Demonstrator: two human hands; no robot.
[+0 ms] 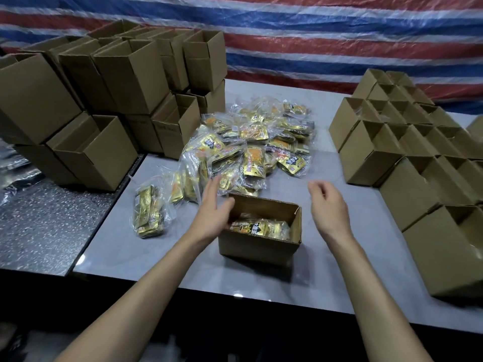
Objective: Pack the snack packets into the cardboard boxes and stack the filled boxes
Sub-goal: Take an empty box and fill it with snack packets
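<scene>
The left hand point(214, 205) reaches forward at the left rim of the open cardboard box point(258, 246), fingers straight and spread, holding nothing. The right hand point(326, 205) hovers just right of that box, above the table, fingers loosely curled around nothing.

Gold snack packets point(261, 227) lie inside the box. Far left of it is a dark speckled surface point(39, 226), and behind that a stack of open boxes point(104, 100). A clear-wrapped bundle of packets point(149, 212) lies near the box's left side. Directly beyond the box is a loose pile of packets point(251, 142) on the grey table point(183, 257). To the right of the box stand rows of open boxes point(418, 165). A red, white and blue striped tarpaulin point(313, 35) hangs behind everything.
</scene>
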